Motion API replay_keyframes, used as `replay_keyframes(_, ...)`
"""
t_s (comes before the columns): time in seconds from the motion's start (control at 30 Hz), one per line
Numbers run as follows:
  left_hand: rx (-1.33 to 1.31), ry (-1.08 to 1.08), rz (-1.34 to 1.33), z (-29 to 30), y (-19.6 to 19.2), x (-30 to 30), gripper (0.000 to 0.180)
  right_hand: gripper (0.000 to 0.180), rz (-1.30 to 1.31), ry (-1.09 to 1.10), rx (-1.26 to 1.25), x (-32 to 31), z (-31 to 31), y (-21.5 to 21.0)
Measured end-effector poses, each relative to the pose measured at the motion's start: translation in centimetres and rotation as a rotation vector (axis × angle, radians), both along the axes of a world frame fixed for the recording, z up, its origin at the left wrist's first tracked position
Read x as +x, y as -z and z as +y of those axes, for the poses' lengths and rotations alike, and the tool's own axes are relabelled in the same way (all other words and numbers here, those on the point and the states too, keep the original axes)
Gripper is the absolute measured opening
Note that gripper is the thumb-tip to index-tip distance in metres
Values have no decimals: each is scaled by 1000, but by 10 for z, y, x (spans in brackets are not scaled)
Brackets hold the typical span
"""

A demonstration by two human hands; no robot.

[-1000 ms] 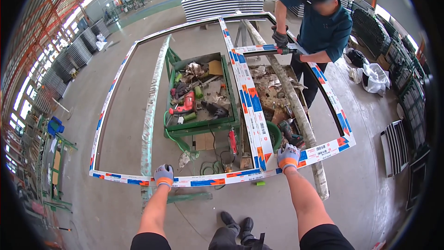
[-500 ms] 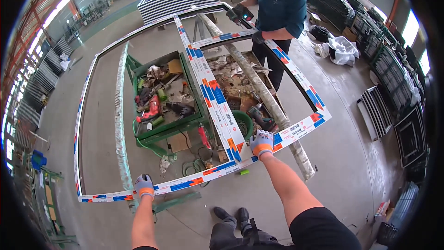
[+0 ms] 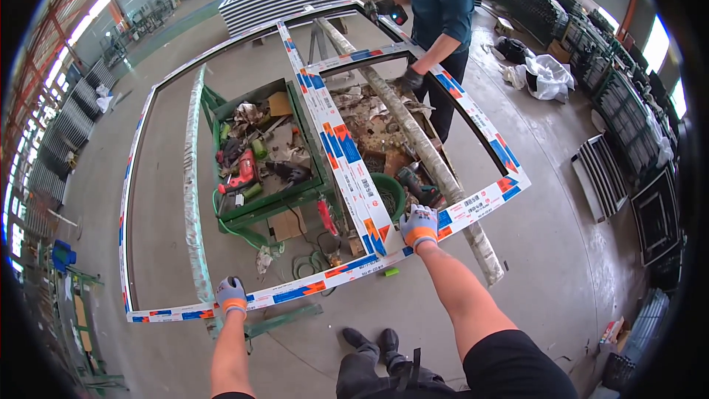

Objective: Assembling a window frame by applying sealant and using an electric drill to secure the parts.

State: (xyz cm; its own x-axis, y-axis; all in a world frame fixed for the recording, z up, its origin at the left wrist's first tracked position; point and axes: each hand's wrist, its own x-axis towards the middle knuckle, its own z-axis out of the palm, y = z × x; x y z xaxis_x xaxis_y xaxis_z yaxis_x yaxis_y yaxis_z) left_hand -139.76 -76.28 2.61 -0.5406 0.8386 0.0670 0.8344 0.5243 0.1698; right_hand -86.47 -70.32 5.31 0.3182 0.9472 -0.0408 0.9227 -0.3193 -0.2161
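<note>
— White frame (image 3: 354, 170) with blue and orange tape is hanging level over the floor (image 3: 561, 236), isn't it?

— Yes. The left hand (image 3: 231, 294) is clenching its near rail toward the left corner, and the right hand (image 3: 419, 225) is clenching the same rail just right of the middle bar. Both are wearing grey gloves with orange cuffs.

— Who is holding the far side?

— A co-worker (image 3: 442, 0) in a dark teal shirt is gripping the far right part with a dark-gloved hand (image 3: 411, 78); whether the other hand is closing on anything, I cannot tell.

— What is lying underneath?

— A green bin (image 3: 258, 151) of tools and scraps is showing through the left opening, and a long wrapped bar (image 3: 428, 155) is slanting under the right one.
</note>
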Motion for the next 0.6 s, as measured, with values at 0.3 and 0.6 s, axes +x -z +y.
replay_keyframes(0.3, -18, -2, 18, 0, 1, -3, 33, 38, 5, -1, -12, -3, -2, -5)
replay_keyframes(0.6, -6, -6, 5, 0, 10, -9, 35, 39, 12, -6, -20, -2, 1, -2)
